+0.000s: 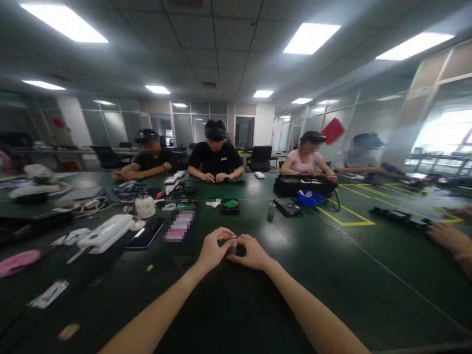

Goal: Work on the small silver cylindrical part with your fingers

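Plainly, the wide dark green tabletop (317,280) spreads from the bottom of the frame to its far edge, just above mid-height, where co-workers sit. Green surface runs to the right of the forearms as far as a thin pale seam (383,265) slanting toward the lower right corner; beyond it, yellow tape lines (357,224) mark the right side. On the left the room narrows: a black, glass-faced smartphone (145,234) and a long white plastic case (106,233) lie at mid-left. Past the fingertips, near the centre, sit a black rectangular unit with a bright green top (230,206) and, right of it, a short greyish cylinder (271,212).

The small greyish, seemingly cylindrical piece (234,248) is just below the centre of the frame, between the two hands, mostly covered by fingers; its material is too small to tell.

The left hand (216,250) is bent inward, thumb and forefinger pinching the piece near its top. The right hand (252,251) is half curled around its other side, thumb low and forefinger high, grasping it, with a dark gap inside the curl.
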Action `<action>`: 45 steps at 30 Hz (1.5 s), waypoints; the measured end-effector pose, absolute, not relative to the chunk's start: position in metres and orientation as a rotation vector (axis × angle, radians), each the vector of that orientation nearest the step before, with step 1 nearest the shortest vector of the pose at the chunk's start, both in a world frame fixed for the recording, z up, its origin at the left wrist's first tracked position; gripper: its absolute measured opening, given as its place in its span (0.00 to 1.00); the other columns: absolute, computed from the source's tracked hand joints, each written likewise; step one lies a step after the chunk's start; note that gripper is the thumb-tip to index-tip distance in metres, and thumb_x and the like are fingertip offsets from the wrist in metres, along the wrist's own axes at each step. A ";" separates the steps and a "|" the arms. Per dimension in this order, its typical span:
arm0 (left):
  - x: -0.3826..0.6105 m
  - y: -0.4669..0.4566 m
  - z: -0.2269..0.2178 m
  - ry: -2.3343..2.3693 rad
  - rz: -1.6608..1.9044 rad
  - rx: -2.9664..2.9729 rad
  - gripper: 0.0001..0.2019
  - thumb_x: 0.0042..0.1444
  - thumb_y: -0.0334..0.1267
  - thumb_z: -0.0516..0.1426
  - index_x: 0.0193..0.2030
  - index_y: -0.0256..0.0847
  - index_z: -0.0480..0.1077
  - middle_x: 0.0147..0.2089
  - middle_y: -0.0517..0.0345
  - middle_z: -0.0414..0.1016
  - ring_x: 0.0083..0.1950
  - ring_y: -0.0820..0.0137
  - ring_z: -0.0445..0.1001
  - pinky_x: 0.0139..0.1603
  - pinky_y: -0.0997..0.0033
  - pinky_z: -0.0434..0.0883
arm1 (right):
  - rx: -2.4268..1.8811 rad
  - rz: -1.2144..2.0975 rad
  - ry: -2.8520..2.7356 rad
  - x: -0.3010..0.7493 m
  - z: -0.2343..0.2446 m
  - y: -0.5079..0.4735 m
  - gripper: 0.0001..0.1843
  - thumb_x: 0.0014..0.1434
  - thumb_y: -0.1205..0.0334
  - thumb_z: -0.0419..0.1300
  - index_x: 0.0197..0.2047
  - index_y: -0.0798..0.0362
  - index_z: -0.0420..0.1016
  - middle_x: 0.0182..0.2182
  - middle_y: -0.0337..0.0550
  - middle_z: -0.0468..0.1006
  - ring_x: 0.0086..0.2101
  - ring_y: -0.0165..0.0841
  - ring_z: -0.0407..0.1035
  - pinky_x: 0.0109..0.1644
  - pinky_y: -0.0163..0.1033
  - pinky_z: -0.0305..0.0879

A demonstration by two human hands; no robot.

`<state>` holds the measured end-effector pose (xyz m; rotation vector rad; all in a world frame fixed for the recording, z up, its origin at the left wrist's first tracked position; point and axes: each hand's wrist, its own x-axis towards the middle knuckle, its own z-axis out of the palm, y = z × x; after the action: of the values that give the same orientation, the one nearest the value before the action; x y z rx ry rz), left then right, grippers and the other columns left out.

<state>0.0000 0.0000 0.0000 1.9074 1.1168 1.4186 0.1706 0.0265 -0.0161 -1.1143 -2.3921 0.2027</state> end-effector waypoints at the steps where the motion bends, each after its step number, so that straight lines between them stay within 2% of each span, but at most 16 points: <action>1: 0.000 0.001 0.000 1.126 1.419 1.925 0.06 0.52 0.33 0.61 0.36 0.41 0.69 0.38 0.56 0.80 0.41 0.65 0.80 0.47 0.66 0.73 | -1.106 0.205 -2.393 0.171 -0.016 0.027 0.22 0.50 0.45 0.64 0.39 0.55 0.74 0.37 0.46 0.73 0.40 0.40 0.67 0.45 0.43 0.61; 8: -0.002 0.003 -0.001 1.179 1.393 1.998 0.04 0.54 0.33 0.59 0.37 0.43 0.70 0.40 0.55 0.79 0.45 0.62 0.78 0.50 0.63 0.71 | -1.097 0.236 -2.393 0.171 -0.014 0.027 0.22 0.50 0.45 0.64 0.41 0.54 0.74 0.39 0.46 0.74 0.42 0.41 0.67 0.46 0.43 0.60; 13: -0.003 0.001 -0.001 1.214 1.406 2.008 0.11 0.52 0.29 0.57 0.43 0.43 0.71 0.45 0.54 0.76 0.49 0.63 0.74 0.55 0.60 0.66 | -1.113 0.249 -2.399 0.171 -0.011 0.025 0.22 0.50 0.44 0.64 0.39 0.54 0.74 0.40 0.47 0.74 0.42 0.41 0.67 0.45 0.44 0.60; 20: -0.003 -0.002 0.002 1.414 1.436 2.092 0.12 0.49 0.36 0.62 0.41 0.44 0.69 0.33 0.59 0.78 0.45 0.59 0.72 0.49 0.57 0.65 | -1.145 0.274 -2.396 0.170 -0.008 0.023 0.24 0.50 0.43 0.64 0.41 0.54 0.74 0.40 0.48 0.73 0.42 0.41 0.66 0.44 0.44 0.61; 25: -0.002 0.000 -0.001 1.269 1.424 2.052 0.08 0.53 0.35 0.59 0.41 0.44 0.68 0.39 0.58 0.79 0.47 0.62 0.73 0.52 0.58 0.63 | -1.134 0.260 -2.393 0.169 -0.009 0.023 0.23 0.50 0.44 0.64 0.41 0.55 0.74 0.39 0.47 0.74 0.41 0.41 0.67 0.45 0.45 0.61; 28: -0.001 0.000 -0.002 1.291 1.459 2.071 0.09 0.52 0.35 0.59 0.42 0.44 0.69 0.42 0.57 0.78 0.47 0.63 0.72 0.51 0.59 0.64 | -1.125 0.258 -2.395 0.170 -0.009 0.023 0.24 0.50 0.43 0.64 0.42 0.54 0.74 0.40 0.47 0.74 0.42 0.41 0.67 0.45 0.44 0.61; 33: -0.002 -0.001 0.001 1.436 1.441 2.077 0.11 0.49 0.36 0.62 0.41 0.44 0.69 0.34 0.59 0.78 0.43 0.60 0.72 0.47 0.58 0.65 | -1.120 0.240 -2.398 0.171 -0.012 0.025 0.23 0.50 0.43 0.64 0.41 0.54 0.74 0.39 0.46 0.74 0.41 0.40 0.67 0.44 0.43 0.61; 39: -0.001 -0.002 0.003 1.330 1.402 2.045 0.09 0.53 0.34 0.59 0.42 0.44 0.67 0.38 0.59 0.80 0.47 0.61 0.74 0.52 0.57 0.63 | -1.121 0.243 -2.393 0.170 -0.012 0.026 0.23 0.49 0.44 0.64 0.41 0.54 0.74 0.39 0.46 0.74 0.42 0.41 0.66 0.46 0.44 0.60; 45: 0.000 -0.003 0.004 1.449 1.435 2.068 0.12 0.50 0.36 0.61 0.42 0.44 0.69 0.36 0.59 0.79 0.45 0.60 0.72 0.49 0.57 0.65 | -1.144 0.269 -2.407 0.171 -0.008 0.022 0.24 0.51 0.43 0.63 0.44 0.53 0.74 0.40 0.46 0.73 0.42 0.41 0.66 0.44 0.44 0.61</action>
<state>-0.0005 -0.0031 0.0037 2.0685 1.4488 1.4354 0.1706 0.0223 -0.0078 -1.1439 -2.4068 0.2691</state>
